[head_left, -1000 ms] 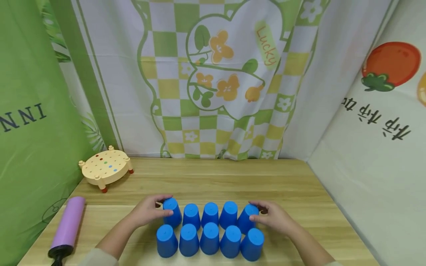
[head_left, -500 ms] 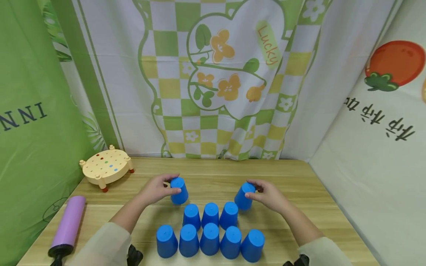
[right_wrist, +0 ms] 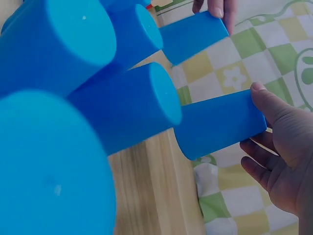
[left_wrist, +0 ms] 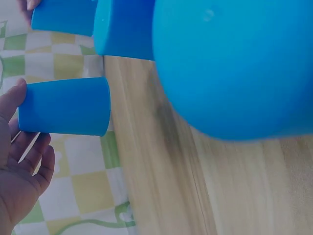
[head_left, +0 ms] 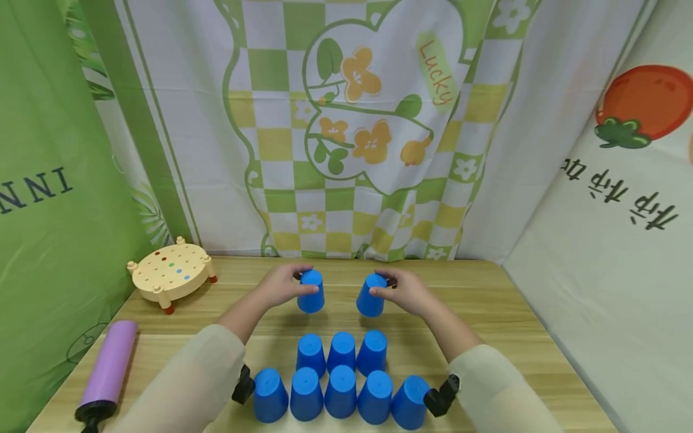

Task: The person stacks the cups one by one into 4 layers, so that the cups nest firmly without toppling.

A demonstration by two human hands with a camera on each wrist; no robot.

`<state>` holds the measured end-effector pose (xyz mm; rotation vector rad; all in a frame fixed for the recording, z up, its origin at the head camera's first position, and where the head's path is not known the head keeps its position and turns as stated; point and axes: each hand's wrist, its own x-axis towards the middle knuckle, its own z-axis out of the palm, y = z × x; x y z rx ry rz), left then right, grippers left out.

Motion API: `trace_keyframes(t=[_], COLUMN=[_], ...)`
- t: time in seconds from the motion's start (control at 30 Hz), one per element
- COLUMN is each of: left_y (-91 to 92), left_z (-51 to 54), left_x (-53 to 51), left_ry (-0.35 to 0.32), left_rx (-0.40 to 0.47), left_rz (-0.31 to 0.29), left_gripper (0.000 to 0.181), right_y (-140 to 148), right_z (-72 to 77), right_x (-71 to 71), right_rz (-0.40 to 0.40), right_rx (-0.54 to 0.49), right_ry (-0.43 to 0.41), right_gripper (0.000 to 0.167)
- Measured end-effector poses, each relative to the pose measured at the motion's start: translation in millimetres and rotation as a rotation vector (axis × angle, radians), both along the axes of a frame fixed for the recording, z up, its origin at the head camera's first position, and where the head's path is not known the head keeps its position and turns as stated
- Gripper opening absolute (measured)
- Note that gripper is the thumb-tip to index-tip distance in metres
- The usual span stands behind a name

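Take the middle cup of the three-cup row as the centre of a clock face, with 12 toward the far curtain. At 11 o'clock the left hand (head_left: 284, 285) grips a blue cup (head_left: 311, 302) near its closed end, thumb across the near side and fingers behind. At 1 o'clock the right hand (head_left: 405, 293) pinches a second blue cup (head_left: 370, 304) in the same mirrored way. Both wrist views show the last fingers bent and free of the cups. Both held cups are upside down and apart from each other, with bare table (head_left: 476, 294) showing between them; whether their rims touch the wood cannot be told. The three cups (head_left: 341, 353) of the centre row stand upside down from 9 to 3 o'clock, and just beside them, toward 6 o'clock, five cups (head_left: 341, 394) form a longer row, also upside down. A round board (head_left: 172, 273) with legs and coloured dots sits at 10 o'clock, and a purple tube (head_left: 110, 364) with a black end lies at 9. The checked curtain (head_left: 357, 210) hangs at 12, and a tomato picture (head_left: 644, 105) shows on the white wall (head_left: 590, 288) at 2.
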<state>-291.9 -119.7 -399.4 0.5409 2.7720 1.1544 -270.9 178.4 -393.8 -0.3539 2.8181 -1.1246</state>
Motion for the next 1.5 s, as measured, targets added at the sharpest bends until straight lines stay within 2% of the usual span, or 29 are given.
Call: trace_keyframes(t=[0.13,0.33,0.57,0.67,0.73,1.0,1.17,1.37,1.5], left_y=[9.5,22.7,32.4,35.2,36.8,43.2,43.4,40.0,39.3], left_z=[-0.5,-11.0,-25.1,-27.7,-28.4,-26.7,-25.3,-28.6,-25.6], left_x=[-5.3,-12.2,-9.6,-9.3,-9.3,-6.4,-4.7,-6.0,-4.2], left_ry=[-0.035,-0.057,-0.108,-0.103,-0.097,-0.146,-0.152,-0.179,-0.198], left_rx=[0.0,0.001,-0.002,-0.014,-0.035,-0.108,-0.101,-0.08,-0.056], left_rz=[0.012,0.046,0.037,0.034,0.028,0.011,0.024,0.027,0.02], left_gripper=[0.06,0.057,0.055,0.054,0.054,0.054,0.054,0.059,0.063], right_y=[-12,-28,-42,-44,-45,-47,-48,-48,-45], right_z=[-4.4,-16.8,-34.6,-38.7,-40.5,-43.0,-42.7,-43.4,-43.4], right_x=[-9.6,-19.0,-21.0,-20.1,-19.5,-17.3,-17.6,-18.2,-16.7], right_rz=[-0.005,-0.033,-0.032,-0.036,-0.031,-0.024,-0.017,-0.007,-0.011], right_rx=[0.011,0.022,0.039,0.025,0.017,0.003,0.007,0.019,-0.014], right_ry=[-0.023,-0.059,-0.118,-0.127,-0.123,-0.127,-0.127,-0.128,-0.146], right_gripper=[0.056,0.056,0.055,0.055,0.055,0.055,0.056,0.059,0.063])
